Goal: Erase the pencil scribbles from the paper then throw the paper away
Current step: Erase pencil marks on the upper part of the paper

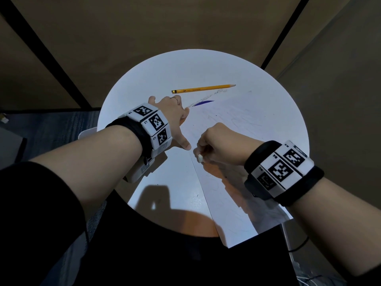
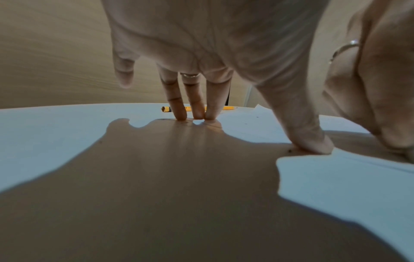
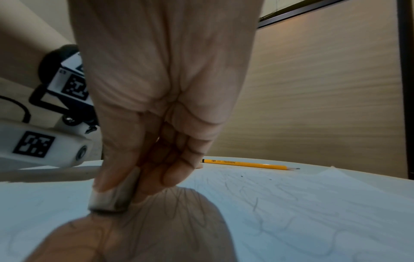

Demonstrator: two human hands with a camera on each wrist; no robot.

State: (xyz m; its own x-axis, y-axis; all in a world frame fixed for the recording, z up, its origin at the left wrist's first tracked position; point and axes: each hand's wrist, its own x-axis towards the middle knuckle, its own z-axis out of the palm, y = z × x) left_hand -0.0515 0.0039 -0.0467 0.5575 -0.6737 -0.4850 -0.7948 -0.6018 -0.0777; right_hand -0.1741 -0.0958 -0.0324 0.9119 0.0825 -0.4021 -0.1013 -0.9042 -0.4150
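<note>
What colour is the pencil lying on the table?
Yellow pencil, with a black band at its end; the head view shows it best.

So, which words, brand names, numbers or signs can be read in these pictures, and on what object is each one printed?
"MONGOL", upside down in the right wrist view: on the yellow pencil; the round logo beside it is too small to read.
"L3": on the left wristband; its other small labels are blurred.
"R4", roughly: on the right wristband; hard to be sure.
The black-and-white square markers on both bands are codes, not text.
The paper shows only scribbles.
</note>
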